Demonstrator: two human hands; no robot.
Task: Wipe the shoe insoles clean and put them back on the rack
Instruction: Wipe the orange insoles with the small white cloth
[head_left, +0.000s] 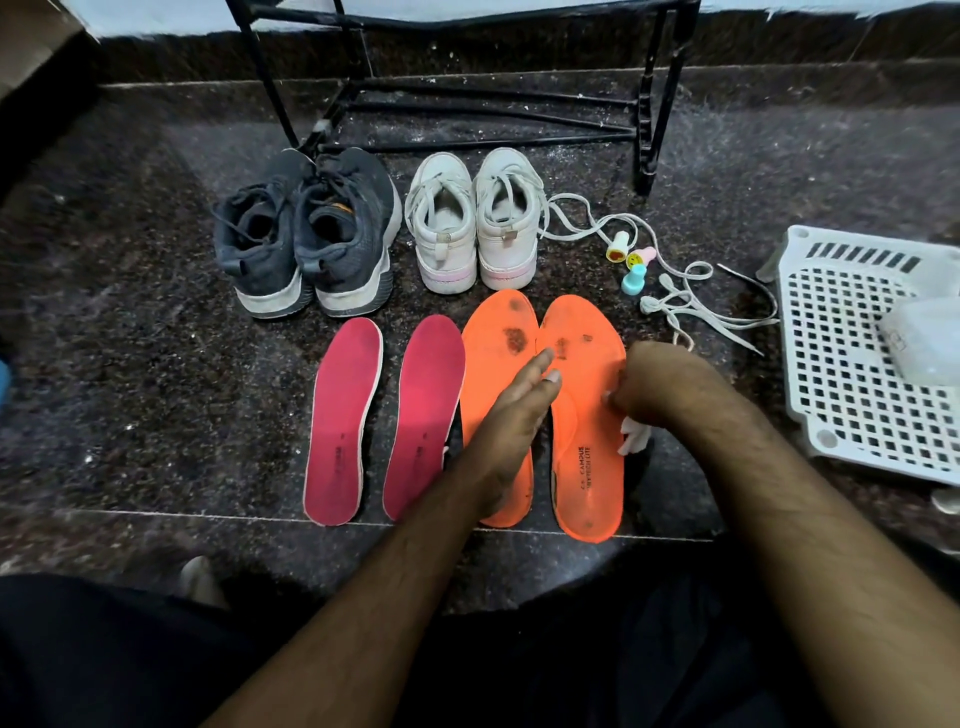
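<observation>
Left fingers (540, 366) straight on orange insole (493, 343); right hand (636, 384) around white wipe (635, 436).

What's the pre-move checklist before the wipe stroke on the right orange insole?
1. Wipe in right hand: ok, fingers curled round a white cloth.
2. Left hand steadying the insoles: ok, fingers straight across the left orange insole.
3. Right orange insole flat on floor: ok.
4. Dirt located: ok, dark stains near both toes.
5. Pink insoles clean: cannot tell.
6. Rack bars free for return: ok.
</observation>
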